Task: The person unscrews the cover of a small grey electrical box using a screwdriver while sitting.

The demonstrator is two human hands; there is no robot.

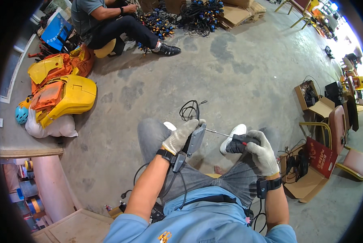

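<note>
Between the trousered legs (pixel 240 175), the gloved left hand (pixel 181 137) grips a grey box (pixel 196 140), probably stiff, light and best held by its edges; the gloved right hand (pixel 262 153) pinches a screwdriver (pixel 220 133), likely rigid, best held by its red handle.

We see pale characters in rows across the red panel (pixel 321 157) on the right, and white writing, slanted and too small for us to make out, on the blue board (pixel 57 33) at the upper left. We also find a short pale mark on both the left wrist box (pixel 179 163) and the right wrist box (pixel 262 189).
</note>
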